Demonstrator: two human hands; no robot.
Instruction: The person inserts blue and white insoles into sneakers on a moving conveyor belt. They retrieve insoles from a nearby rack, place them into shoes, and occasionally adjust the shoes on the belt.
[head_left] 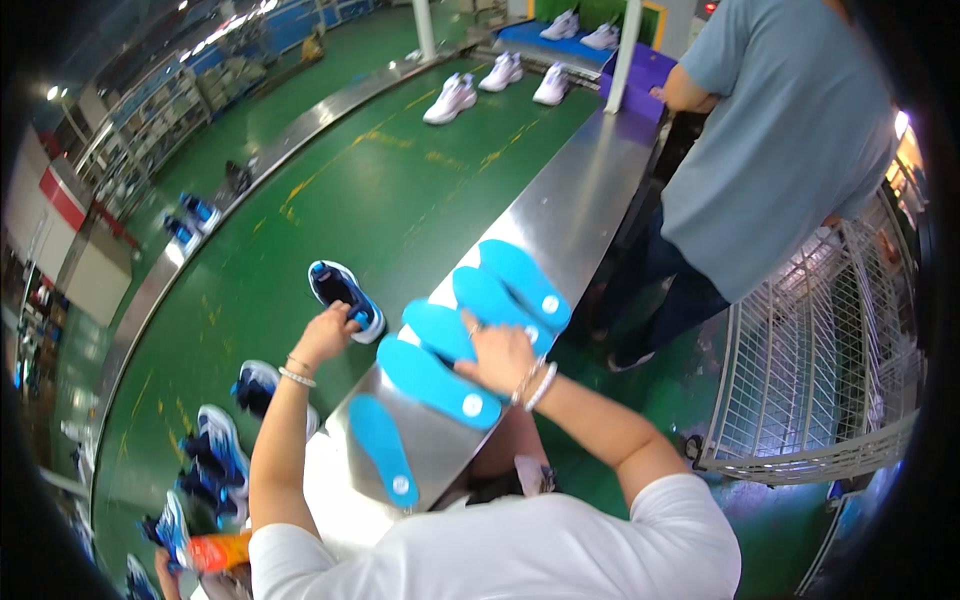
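A navy-and-blue sneaker with a white sole (347, 302) rests on the green conveyor belt. My left hand (328, 332) closes its fingers on the shoe's near side. Across the metal ledge, my right hand (497, 357) has thumb and fingers closed at the edge of a bright blue insole (436, 326), partly covering it. Nearer me lie a second insole (428, 382) and a separate one (380, 447). Two overlapping insoles (512, 268) sit farther along the ledge. Each fully visible insole has a white round mark at its heel.
More blue sneakers (222, 440) stand on the belt at left. White sneakers (452, 99) stand at its far end, near a purple bin (640, 82). A person in a grey-blue shirt (770, 150) stands right of the ledge, beside a white wire cart (800, 350). An orange object (220, 551) is at lower left.
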